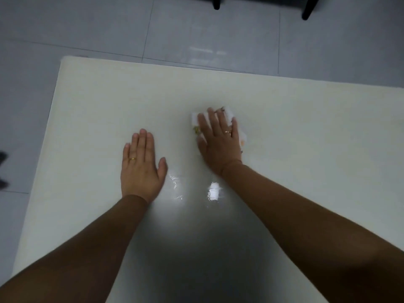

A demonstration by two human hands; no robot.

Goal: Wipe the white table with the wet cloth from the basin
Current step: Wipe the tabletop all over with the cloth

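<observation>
The white table [98, 110] fills most of the head view. My right hand [219, 141] lies flat, palm down, on a small white cloth [194, 119] with coloured marks, pressing it to the table near the middle. Only the cloth's edges show around the fingers. My left hand [141, 165] rests flat on the bare tabletop to the left, fingers together, holding nothing. A wet, shiny patch [194, 189] lies between my two wrists. The basin is not in view.
Grey tiled floor [109, 29] surrounds the table's far and left edges. Two dark furniture legs [308, 9] stand on the floor at the top. A dark blurred object [3, 169] sits at the left border.
</observation>
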